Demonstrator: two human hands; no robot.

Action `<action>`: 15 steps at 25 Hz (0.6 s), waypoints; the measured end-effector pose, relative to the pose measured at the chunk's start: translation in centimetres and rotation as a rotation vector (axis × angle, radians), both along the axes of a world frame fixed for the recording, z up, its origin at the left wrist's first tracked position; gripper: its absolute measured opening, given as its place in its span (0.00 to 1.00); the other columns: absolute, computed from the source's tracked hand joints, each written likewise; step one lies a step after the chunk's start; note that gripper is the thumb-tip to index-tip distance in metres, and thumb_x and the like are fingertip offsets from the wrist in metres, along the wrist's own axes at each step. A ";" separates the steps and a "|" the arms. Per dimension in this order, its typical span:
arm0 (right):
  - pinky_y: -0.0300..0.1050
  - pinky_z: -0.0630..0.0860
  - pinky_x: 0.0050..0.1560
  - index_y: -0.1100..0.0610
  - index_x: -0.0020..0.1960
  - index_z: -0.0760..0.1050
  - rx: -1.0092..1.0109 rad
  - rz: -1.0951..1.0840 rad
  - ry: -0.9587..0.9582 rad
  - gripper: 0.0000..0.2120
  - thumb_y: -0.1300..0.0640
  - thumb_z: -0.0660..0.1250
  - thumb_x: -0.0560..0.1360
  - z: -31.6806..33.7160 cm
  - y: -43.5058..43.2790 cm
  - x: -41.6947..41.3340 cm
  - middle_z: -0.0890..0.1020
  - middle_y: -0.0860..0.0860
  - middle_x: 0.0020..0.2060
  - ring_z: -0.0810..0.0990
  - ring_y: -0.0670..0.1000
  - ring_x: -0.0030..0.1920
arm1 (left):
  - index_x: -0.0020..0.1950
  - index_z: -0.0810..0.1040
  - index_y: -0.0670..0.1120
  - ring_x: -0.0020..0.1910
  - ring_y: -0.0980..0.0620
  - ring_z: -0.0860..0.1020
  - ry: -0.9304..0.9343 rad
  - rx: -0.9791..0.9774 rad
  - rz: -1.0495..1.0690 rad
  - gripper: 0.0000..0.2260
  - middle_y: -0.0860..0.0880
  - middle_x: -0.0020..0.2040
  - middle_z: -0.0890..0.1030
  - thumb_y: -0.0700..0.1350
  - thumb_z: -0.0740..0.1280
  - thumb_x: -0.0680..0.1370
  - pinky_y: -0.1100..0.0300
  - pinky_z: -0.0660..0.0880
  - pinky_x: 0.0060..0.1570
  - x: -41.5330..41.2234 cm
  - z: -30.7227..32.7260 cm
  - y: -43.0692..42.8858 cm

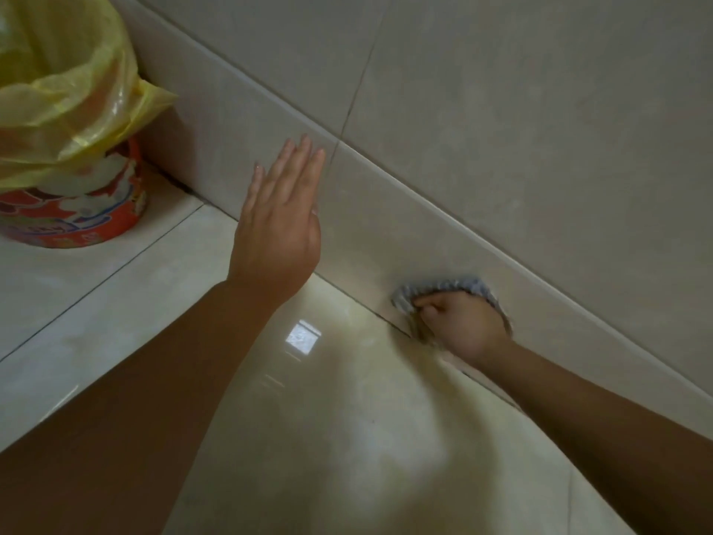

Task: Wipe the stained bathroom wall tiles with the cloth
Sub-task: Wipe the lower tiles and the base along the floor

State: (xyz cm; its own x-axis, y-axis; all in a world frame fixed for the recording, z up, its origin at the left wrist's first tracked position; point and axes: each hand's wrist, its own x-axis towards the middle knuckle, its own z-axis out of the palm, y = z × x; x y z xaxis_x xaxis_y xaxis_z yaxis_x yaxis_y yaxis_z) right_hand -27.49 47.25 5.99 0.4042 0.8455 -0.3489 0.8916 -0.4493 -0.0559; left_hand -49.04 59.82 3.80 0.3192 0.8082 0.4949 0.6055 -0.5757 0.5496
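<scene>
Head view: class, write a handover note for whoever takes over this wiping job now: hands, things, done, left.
Left hand: holds nothing, fingers straight, flat by the low wall tile.
Right hand: grips the bunched cloth, pressing it on that tile row just above the floor joint.
Done: cannot tell; no stains show clearly.
Left: wipe along the row, then the tiles above.

left hand (278,229): bare | right hand (465,327): bare | forearms (154,388): bare
</scene>
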 end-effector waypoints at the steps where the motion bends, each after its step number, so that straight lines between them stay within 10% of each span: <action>1: 0.44 0.76 0.54 0.46 0.53 0.82 0.091 -0.006 -0.002 0.15 0.50 0.57 0.79 1.0 1.2 -1.0 0.84 0.47 0.51 0.81 0.50 0.52 | 0.79 0.58 0.44 0.79 0.49 0.53 -0.007 0.006 -0.007 0.29 0.46 0.80 0.58 0.36 0.57 0.77 0.47 0.49 0.78 0.3 0.4 -0.1; 7: 0.45 0.75 0.59 0.45 0.58 0.81 0.224 0.060 0.208 0.15 0.53 0.59 0.78 0.8 7.4 -5.7 0.83 0.47 0.57 0.79 0.51 0.56 | 0.79 0.57 0.44 0.79 0.49 0.52 -0.022 0.025 -0.023 0.29 0.46 0.80 0.57 0.35 0.58 0.78 0.47 0.48 0.78 0.9 1.3 -0.5; 15: 0.35 0.67 0.59 0.43 0.66 0.76 -0.138 0.031 0.181 0.16 0.50 0.56 0.82 -3.2 0.0 0.4 0.80 0.46 0.62 0.78 0.49 0.59 | 0.80 0.56 0.45 0.80 0.51 0.52 0.002 0.010 -0.046 0.29 0.47 0.80 0.56 0.36 0.57 0.79 0.49 0.47 0.78 1.6 1.1 -1.1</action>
State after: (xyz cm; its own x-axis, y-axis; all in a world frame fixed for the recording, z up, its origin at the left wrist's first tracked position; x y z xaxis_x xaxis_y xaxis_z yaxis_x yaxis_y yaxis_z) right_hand -27.08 47.27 2.82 0.2991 0.7955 -0.5270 0.8860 -0.4366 -0.1563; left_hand -47.41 58.75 4.93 0.3568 0.7880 0.5018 0.5796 -0.6080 0.5426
